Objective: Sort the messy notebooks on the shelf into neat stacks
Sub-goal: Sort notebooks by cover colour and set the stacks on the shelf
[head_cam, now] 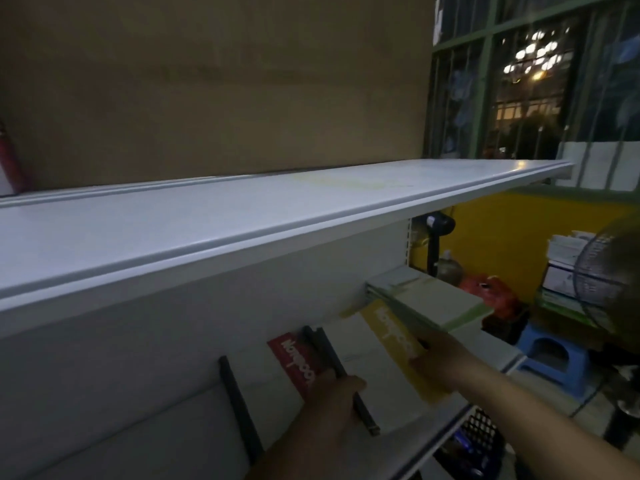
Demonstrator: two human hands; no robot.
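Note:
On the lower shelf (491, 355) lie several notebooks. My left hand (332, 400) grips the black spine of a notebook with a red band (291, 358). To its right lies a pale notebook with a yellow band (394, 337), and my right hand (440, 358) holds its right edge. Just behind that hand, a stack of green-edged notebooks (429, 303) sits against the shelf's back panel, overlapping the yellow band's far end. Another pale notebook with a black spine (239, 403) lies at the far left, partly behind my left forearm.
A long white upper shelf (242, 230) overhangs the notebooks. To the right stand a blue stool (550, 358), a fan (606, 278), a red bag (491, 296) and piles of paper. A black mesh basket (478, 441) sits below the shelf edge.

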